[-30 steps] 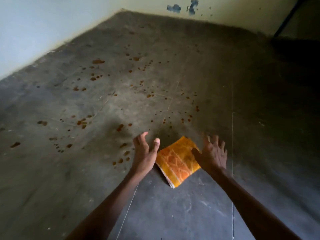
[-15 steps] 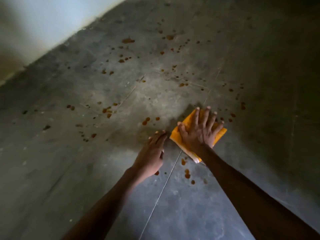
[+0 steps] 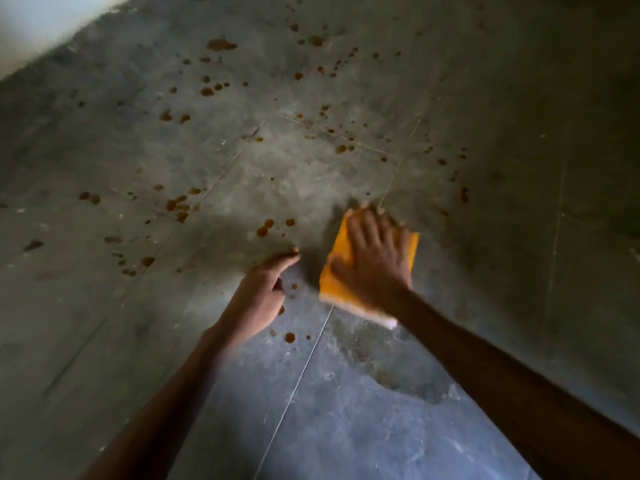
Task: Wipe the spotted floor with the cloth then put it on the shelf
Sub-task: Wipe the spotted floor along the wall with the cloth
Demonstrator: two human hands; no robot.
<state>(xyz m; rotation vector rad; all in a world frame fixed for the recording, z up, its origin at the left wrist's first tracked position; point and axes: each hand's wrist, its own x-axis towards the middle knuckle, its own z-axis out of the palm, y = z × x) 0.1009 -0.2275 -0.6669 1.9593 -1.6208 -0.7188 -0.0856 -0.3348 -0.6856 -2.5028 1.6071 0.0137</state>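
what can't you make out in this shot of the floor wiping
The shelf: outside the head view, beyond the frame.
Pattern of the cloth: motion-blurred and mostly covered by the right hand.
The floor under the cloth: covered, so stained or clean cannot be told.
The left hand: its back faces the camera, so contact with the floor cannot be told.

Grey concrete floor [image 3: 138,341], scored by thin pale lines [image 3: 300,379] and scattered with orange-brown spots [image 3: 221,45], densest towards the far side. A folded orange cloth [image 3: 410,247] lies flat on it, with several spots near its left edge.
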